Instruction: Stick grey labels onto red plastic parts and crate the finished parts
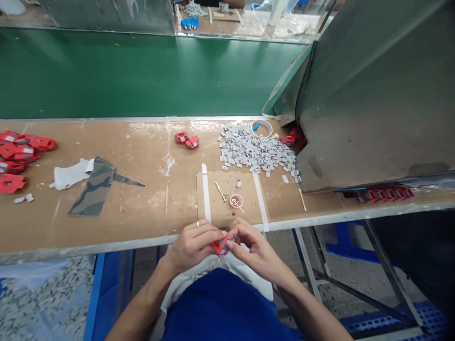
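Note:
Just in front of the table edge, a small red plastic part [220, 246] with grey sections is held over my lap. My left hand [194, 244] is closed around its left side, a ring on one finger. From the right, the thumb and bent forefinger of my right hand [254, 248] pinch at the same part; anything small between those fingertips is hidden. Beyond the hands, a small round cup [236, 201] with a white stick in it stands on a taped cardboard sheet [245, 182]. A cotton swab [220, 191] and a loose grey piece [239, 183] lie near it.
A heap of small grey pieces [256, 149] lies behind the cardboard, with a tape roll [262, 129] beside it. Two red parts [186, 140] sit left of it; more red parts [21, 151] are piled far left. A metal housing [377, 99] bounds the right; a green belt [142, 76] runs behind.

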A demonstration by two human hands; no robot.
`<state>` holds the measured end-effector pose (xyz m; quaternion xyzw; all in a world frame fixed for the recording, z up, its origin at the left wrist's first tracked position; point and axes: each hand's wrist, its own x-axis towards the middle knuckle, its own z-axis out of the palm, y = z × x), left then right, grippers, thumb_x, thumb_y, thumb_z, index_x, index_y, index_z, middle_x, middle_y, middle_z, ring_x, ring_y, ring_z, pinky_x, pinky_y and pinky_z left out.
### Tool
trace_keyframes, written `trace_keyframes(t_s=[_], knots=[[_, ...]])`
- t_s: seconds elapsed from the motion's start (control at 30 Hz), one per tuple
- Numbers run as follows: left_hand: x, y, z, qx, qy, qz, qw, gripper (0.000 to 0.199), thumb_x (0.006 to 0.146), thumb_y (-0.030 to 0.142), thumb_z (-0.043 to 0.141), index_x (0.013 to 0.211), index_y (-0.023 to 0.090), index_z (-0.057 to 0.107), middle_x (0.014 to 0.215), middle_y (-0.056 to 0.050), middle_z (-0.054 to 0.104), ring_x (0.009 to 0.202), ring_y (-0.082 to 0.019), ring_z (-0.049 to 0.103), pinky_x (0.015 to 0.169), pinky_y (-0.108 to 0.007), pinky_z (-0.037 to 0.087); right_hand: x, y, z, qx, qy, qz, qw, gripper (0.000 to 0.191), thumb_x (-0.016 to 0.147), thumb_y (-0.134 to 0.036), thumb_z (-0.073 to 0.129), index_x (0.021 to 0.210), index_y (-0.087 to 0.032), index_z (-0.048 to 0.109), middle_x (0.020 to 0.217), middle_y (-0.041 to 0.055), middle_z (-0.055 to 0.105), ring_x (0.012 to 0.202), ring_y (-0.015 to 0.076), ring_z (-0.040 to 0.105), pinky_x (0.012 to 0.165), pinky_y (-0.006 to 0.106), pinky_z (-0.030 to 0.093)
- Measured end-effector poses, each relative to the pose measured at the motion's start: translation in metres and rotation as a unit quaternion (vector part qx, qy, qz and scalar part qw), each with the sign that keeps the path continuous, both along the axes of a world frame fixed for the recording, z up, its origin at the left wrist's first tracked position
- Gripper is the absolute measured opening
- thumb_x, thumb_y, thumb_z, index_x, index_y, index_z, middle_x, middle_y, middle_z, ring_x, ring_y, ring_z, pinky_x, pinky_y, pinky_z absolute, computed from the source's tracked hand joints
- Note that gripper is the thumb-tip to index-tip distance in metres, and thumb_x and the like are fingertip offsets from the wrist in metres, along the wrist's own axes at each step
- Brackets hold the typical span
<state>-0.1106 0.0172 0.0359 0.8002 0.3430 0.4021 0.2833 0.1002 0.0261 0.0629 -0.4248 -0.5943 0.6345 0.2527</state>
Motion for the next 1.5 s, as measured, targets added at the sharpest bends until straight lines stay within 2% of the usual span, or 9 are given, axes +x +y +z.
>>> trace_keyframes(t_s=[0.2, 0.33, 0.43, 0.53, 0.67, 0.8, 0.87, 1.3, 1.5], knots=[[-0.006, -0.004, 0.024, 0.041, 0.069, -0.03, 0.996, 0.021, 0.098, 0.014, 0.052, 0.11, 0.017, 0.069, 0.085, -0.008, 0.074, 0.072, -0.016, 0.062, 0.068, -0.027, 0.054, -0.002, -0.008, 0.001, -0.127, 0.086, 0.025, 0.988, 0.039, 0.093, -0.053, 0.064, 0.076, -0.02, 0.052, 0.065, -0.006, 0.039, 0.058, 0.0101, 0.031, 0.053, 0.023, 0.027], [-0.008, -0.009, 0.029, 0.101, 0.101, -0.015, 0.99, 0.023, 0.099, 0.012, 0.048, 0.11, 0.015, 0.067, 0.083, -0.009, 0.074, 0.071, -0.017, 0.063, 0.067, -0.029, 0.056, -0.003, -0.009, 0.004, -0.078, 0.07, 0.016, 0.994, 0.038, 0.093, -0.053, 0.064, 0.076, -0.019, 0.057, 0.067, -0.0047, 0.042, 0.06, 0.0105, 0.035, 0.055, 0.023, 0.032], [-0.006, -0.012, 0.021, 0.136, 0.044, 0.052, 0.988, 0.028, 0.095, 0.011, 0.055, 0.121, 0.017, 0.063, 0.096, -0.012, 0.077, 0.085, -0.02, 0.069, 0.074, -0.031, 0.06, -0.007, -0.008, 0.004, -0.038, 0.091, -0.019, 0.995, 0.031, 0.091, -0.051, 0.068, 0.095, -0.021, 0.065, 0.086, 0.0009, 0.057, 0.076, 0.0133, 0.053, 0.069, 0.025, 0.046], [0.0, -0.015, 0.008, 0.138, -0.013, 0.133, 0.981, 0.044, 0.089, 0.007, 0.063, 0.131, 0.021, 0.057, 0.104, -0.013, 0.077, 0.097, -0.022, 0.072, 0.082, -0.033, 0.062, -0.015, -0.013, -0.001, -0.081, 0.179, -0.034, 0.98, 0.046, 0.088, -0.053, 0.072, 0.121, -0.025, 0.058, 0.114, 0.0073, 0.064, 0.104, 0.019, 0.063, 0.089, 0.031, 0.053], [0.009, -0.017, 0.003, 0.042, -0.08, 0.138, 0.986, 0.047, 0.088, 0.009, 0.067, 0.13, 0.027, 0.056, 0.114, -0.011, 0.076, 0.106, -0.022, 0.073, 0.088, -0.035, 0.062, -0.02, -0.016, -0.008, -0.069, 0.185, -0.068, 0.978, 0.045, 0.091, -0.052, 0.069, 0.124, -0.025, 0.056, 0.115, 0.0083, 0.068, 0.106, 0.0201, 0.067, 0.094, 0.034, 0.054], [0.01, -0.016, 0.014, -0.191, -0.113, 0.084, 0.971, 0.03, 0.09, 0.021, 0.07, 0.119, 0.024, 0.065, 0.125, -0.012, 0.073, 0.118, -0.024, 0.069, 0.098, -0.037, 0.058, -0.01, -0.01, -0.004, 0.082, 0.039, -0.102, 0.991, 0.033, 0.092, -0.04, 0.071, 0.118, -0.024, 0.061, 0.11, 0.0081, 0.069, 0.1, 0.0211, 0.067, 0.09, 0.034, 0.054], [0.011, -0.014, 0.02, -0.243, -0.132, 0.088, 0.957, 0.018, 0.092, 0.022, 0.067, 0.11, 0.022, 0.069, 0.122, -0.011, 0.073, 0.117, -0.024, 0.068, 0.1, -0.036, 0.056, -0.006, -0.006, 0.0, 0.165, -0.021, -0.093, 0.982, 0.029, 0.091, -0.034, 0.071, 0.117, -0.024, 0.063, 0.107, 0.0073, 0.069, 0.098, 0.0215, 0.066, 0.086, 0.033, 0.054], [0.016, -0.014, 0.024, -0.209, -0.167, 0.152, 0.951, 0.007, 0.088, 0.017, 0.071, 0.09, 0.021, 0.076, 0.106, -0.008, 0.076, 0.107, -0.021, 0.072, 0.094, -0.032, 0.057, -0.005, 0.002, 0.014, 0.274, -0.061, -0.021, 0.96, 0.012, 0.099, -0.023, 0.058, 0.111, -0.022, 0.059, 0.1, 0.0071, 0.063, 0.092, 0.0201, 0.062, 0.08, 0.032, 0.052], [0.014, -0.014, 0.027, -0.197, -0.136, 0.127, 0.963, 0.011, 0.091, 0.018, 0.069, 0.099, 0.023, 0.074, 0.112, -0.008, 0.074, 0.11, -0.02, 0.071, 0.095, -0.032, 0.057, -0.007, -0.002, 0.002, 0.189, 0.02, -0.075, 0.979, 0.02, 0.093, -0.034, 0.069, 0.107, -0.023, 0.06, 0.1, 0.0062, 0.065, 0.094, 0.0197, 0.065, 0.082, 0.032, 0.054]])
